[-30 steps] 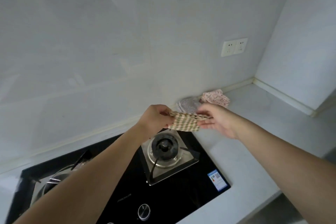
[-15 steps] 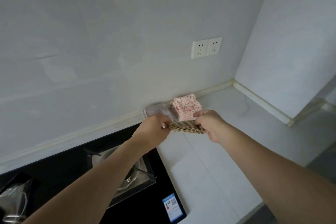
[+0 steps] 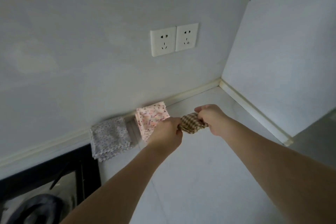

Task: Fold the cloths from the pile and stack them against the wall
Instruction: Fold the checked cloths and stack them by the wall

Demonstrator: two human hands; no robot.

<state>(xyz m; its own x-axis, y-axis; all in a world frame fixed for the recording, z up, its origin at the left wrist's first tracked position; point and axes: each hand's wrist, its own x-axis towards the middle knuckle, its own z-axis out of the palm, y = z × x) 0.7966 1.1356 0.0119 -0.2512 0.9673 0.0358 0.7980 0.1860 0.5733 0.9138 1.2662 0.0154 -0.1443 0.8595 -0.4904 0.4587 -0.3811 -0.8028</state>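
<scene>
Only one view is given, taken from a camera worn on the head. It is pointed forward and a little down, close above the bench [image 3: 209, 178]. Both arms are seen reaching out from the bottom edge, and the wall [image 3: 91, 51] is seen just past the hands [image 3: 167, 131].

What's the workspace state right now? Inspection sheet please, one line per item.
Surface: pale countertop, bare in front of the hands.
Job's things: checked cloth held between both hands; pink floral folded cloth and grey dotted folded cloth lie side by side at the wall, apart.
Clutter: nothing seen.
Grippers: left hand and right hand each grip an end of the checked cloth.
Cables: nothing seen.
Surroundings: double wall socket, black hob at lower left, wall corner at right.
</scene>
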